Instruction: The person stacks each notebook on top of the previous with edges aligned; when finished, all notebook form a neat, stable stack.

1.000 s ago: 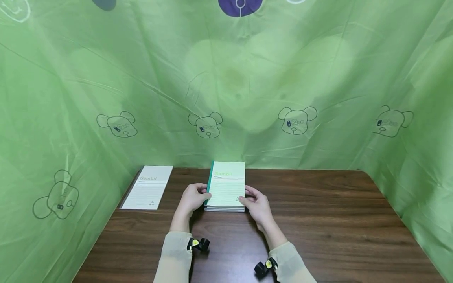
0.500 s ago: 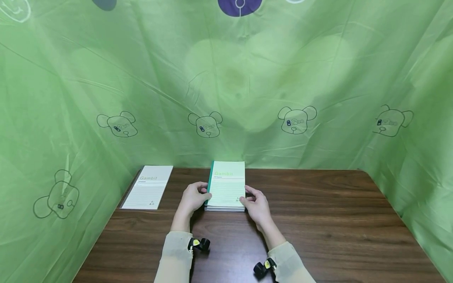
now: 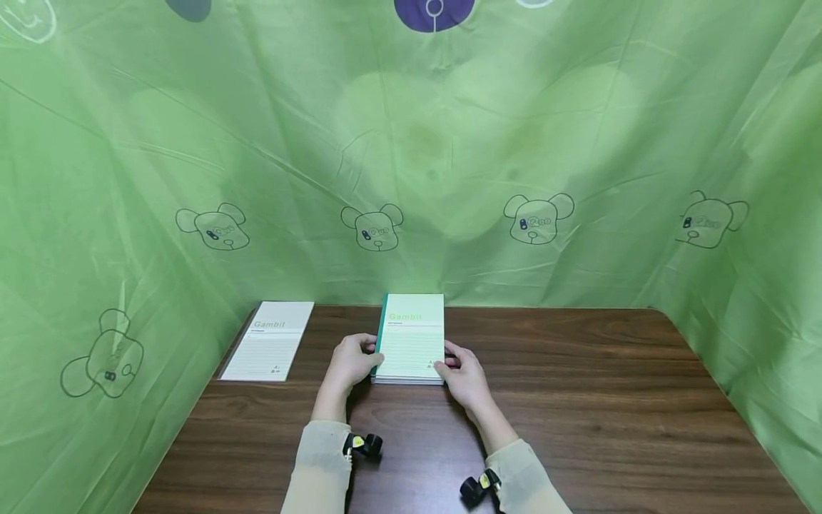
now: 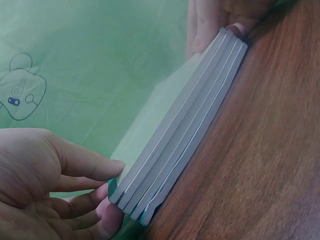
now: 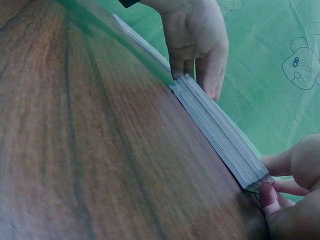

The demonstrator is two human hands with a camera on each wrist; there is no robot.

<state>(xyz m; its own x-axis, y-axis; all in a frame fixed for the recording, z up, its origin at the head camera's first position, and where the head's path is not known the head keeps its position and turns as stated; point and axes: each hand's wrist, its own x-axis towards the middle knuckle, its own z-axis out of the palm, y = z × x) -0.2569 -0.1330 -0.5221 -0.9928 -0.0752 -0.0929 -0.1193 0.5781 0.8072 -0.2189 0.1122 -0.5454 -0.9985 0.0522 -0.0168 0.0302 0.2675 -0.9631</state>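
Note:
A neat stack of several notebooks [image 3: 411,339] lies near the table's back edge in the head view. The top one has a pale green cover printed "Gambit" and a dark green spine on the left. My left hand [image 3: 349,363] grips the stack's left side, its thumb on the top cover by the spine and its fingers against the side. From the right, my right hand [image 3: 467,375] holds the opposite side, thumb over the cover's lower right corner. Both wrist views show the layered page edges [image 4: 175,145] between the two hands.
A single white "Gambit" notebook [image 3: 266,343] with a dark spine lies flat at the table's back left corner. Dark wood tabletop [image 3: 597,407] extends right and in front of the stack. A green printed cloth [image 3: 449,178] hangs behind and at both sides.

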